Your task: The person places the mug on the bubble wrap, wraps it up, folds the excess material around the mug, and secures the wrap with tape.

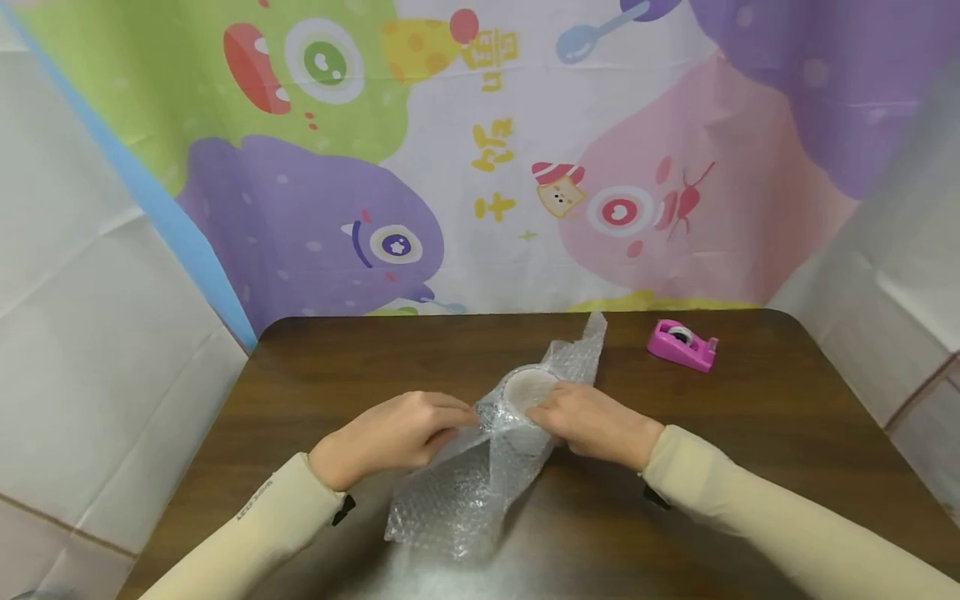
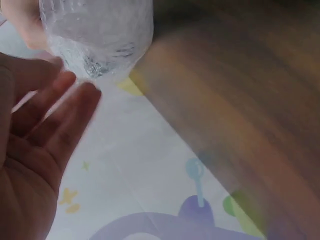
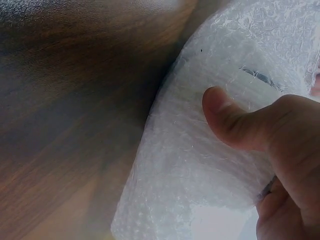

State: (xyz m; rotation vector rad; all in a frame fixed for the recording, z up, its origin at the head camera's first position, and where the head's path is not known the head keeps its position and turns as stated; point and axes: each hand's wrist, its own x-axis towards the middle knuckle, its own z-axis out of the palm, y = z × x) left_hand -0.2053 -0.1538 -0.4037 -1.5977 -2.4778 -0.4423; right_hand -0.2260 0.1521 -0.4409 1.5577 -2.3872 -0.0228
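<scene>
A white cup (image 1: 531, 388), its round mouth showing, lies wrapped in bubble wrap (image 1: 450, 500) near the middle of the table. My right hand (image 1: 588, 421) grips the wrapped cup at the rim, fingers at the mouth. In the right wrist view the thumb (image 3: 225, 117) presses the wrap's outer side. At the cup's other side is my left hand (image 1: 397, 433), fingers extended with their tips right at the wrap. From the left wrist, that hand's fingers look loosely bent close beside the crinkled wrap (image 2: 100, 50).
A pink tape dispenser (image 1: 682, 346) stands at the back right of the brown wooden table (image 1: 315, 367). One wrap end trails toward the back edge, the other toward the front. Behind the table hangs a cartoon-printed cloth (image 1: 495, 258).
</scene>
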